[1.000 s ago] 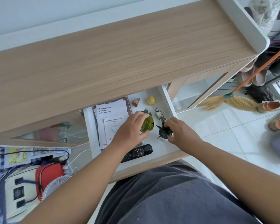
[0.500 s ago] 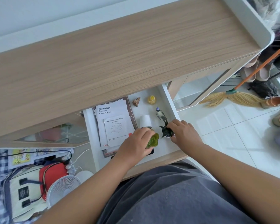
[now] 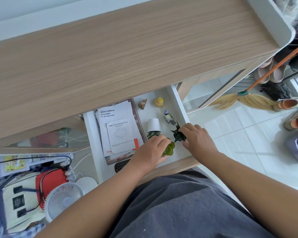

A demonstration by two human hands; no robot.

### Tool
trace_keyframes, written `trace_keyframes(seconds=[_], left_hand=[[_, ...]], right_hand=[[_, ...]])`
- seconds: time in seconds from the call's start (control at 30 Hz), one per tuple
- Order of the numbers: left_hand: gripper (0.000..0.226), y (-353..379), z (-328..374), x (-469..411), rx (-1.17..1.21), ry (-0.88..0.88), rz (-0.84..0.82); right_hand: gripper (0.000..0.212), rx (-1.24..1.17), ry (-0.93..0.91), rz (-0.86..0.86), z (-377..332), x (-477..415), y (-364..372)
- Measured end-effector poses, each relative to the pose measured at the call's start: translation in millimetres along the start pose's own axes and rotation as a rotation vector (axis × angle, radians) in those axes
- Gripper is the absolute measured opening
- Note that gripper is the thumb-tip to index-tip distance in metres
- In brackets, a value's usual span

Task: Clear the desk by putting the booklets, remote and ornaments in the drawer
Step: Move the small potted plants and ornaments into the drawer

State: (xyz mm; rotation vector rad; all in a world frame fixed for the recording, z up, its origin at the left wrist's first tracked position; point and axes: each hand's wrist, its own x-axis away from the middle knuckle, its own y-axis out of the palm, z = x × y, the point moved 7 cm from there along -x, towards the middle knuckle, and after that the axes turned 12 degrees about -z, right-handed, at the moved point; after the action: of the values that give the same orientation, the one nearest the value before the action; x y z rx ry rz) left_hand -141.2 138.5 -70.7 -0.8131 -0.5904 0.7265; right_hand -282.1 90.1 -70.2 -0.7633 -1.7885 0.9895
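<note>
The white drawer (image 3: 176, 98) is pulled out below the wooden desk top (image 3: 127, 54). In it lie a stack of booklets (image 3: 117, 127), a black remote (image 3: 121, 166) partly under my left arm, a brown cone ornament (image 3: 142, 104), a yellow ornament (image 3: 159, 101), a bird figure (image 3: 168, 117) and a white-potted plant (image 3: 153, 126) lying on its side. My left hand (image 3: 150, 152) holds a light green succulent (image 3: 169, 149) near the drawer's front. My right hand (image 3: 197, 137) grips a small dark green potted plant (image 3: 177, 134) standing beside it.
A white fan (image 3: 62, 201), a cream and red bag (image 3: 24, 194) and cables lie on the floor at the left. A broom (image 3: 244, 98) and shoes (image 3: 294, 117) are on the white tiles at the right. My grey-clad lap fills the foreground.
My left hand has moved the light green succulent toward the drawer's front, uncovering the tipped white-potted plant and hiding most of the remote. My right hand stays on the dark plant.
</note>
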Motion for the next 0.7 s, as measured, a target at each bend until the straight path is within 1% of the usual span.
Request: trace_keyframes(seconds=[0.3,0.37,0.43,0.5,0.57,0.6,0.63,0.7], left_hand=[[0.052,23.2,-10.8,-18.0,-0.095,-0.040,-0.114],[0.061,26.1,-11.9,-16.2,-0.101,-0.037,-0.140],[0.074,22.9,-14.2,-12.1,-0.115,-0.045,-0.117],[0.076,9.1,-24.2,-6.9,-0.073,-0.118,-0.021],[0.072,-6.9,-43.5,-6.1,-0.022,-0.228,0.062],[0.069,-13.2,-54.1,-7.6,-0.010,-0.270,0.076],[0.066,-17.0,-64.4,-9.9,-0.001,-0.297,0.061],[0.063,-17.4,-81.5,-16.1,-0.009,-0.315,-0.057]], right_hand=[[0.041,-0.040,0.024,-0.054,7.3,6.2,8.2],[0.041,-0.049,0.027,-0.057,7.2,6.9,8.6],[0.041,-0.070,0.034,-0.059,8.5,6.6,8.6],[0.042,-0.080,0.036,-0.064,9.1,6.8,8.9],[0.042,-0.082,0.042,-0.067,10.5,6.8,8.8],[0.043,-0.085,0.042,-0.069,10.9,6.5,8.8],[0.043,-0.087,0.040,-0.070,11.2,6.2,8.6],[0.044,-0.086,0.037,-0.068,11.4,6.0,7.8]])
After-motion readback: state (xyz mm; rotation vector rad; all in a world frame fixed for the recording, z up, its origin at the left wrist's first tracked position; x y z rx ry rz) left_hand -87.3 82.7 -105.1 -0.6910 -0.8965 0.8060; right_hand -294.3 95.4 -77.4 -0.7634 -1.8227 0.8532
